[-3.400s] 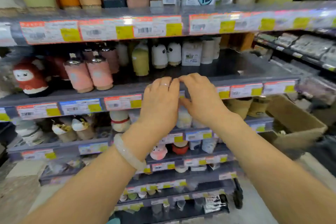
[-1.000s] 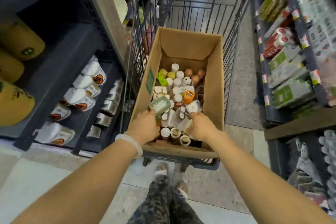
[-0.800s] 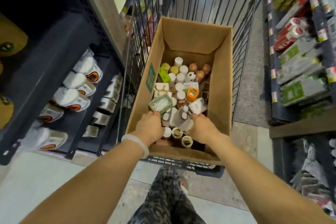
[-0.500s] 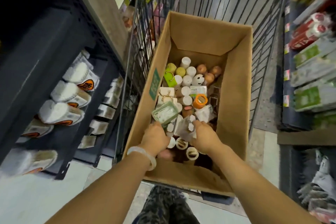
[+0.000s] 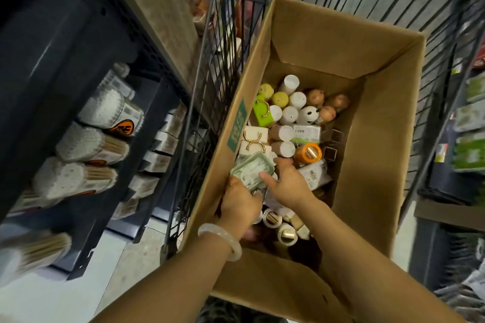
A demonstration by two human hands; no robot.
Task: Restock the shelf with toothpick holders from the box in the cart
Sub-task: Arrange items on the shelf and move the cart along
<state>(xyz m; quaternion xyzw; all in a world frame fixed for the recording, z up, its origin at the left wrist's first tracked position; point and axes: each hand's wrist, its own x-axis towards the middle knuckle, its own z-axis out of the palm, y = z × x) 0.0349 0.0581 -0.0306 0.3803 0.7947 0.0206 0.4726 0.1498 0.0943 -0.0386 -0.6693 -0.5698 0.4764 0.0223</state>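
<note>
An open cardboard box [image 5: 378, 155] stands in a black wire cart [image 5: 217, 65]. Several toothpick holders fill it: white cylinders [image 5: 288, 115], yellow ones [image 5: 279, 98], brown ones [image 5: 326, 114] and an orange one [image 5: 307, 153]. My left hand [image 5: 240, 202], with a pale bangle on its wrist, holds a flat green-lidded case [image 5: 252, 172] at its near end. My right hand [image 5: 287, 183] lies beside the case among the holders, thumb against the case and fingers reaching down; whether they grip anything is hidden.
A dark shelf unit [image 5: 65, 60] on the left carries bundles of cotton swabs [image 5: 102, 110] and small packs. Another shelf with green packages [image 5: 469, 152] stands on the right. Pale floor tiles [image 5: 65, 296] show below the cart.
I turned from the shelf to the cart, and both hands went into the box. The view has moved closer, and my right hand has shifted forward next to the green-lidded case.
</note>
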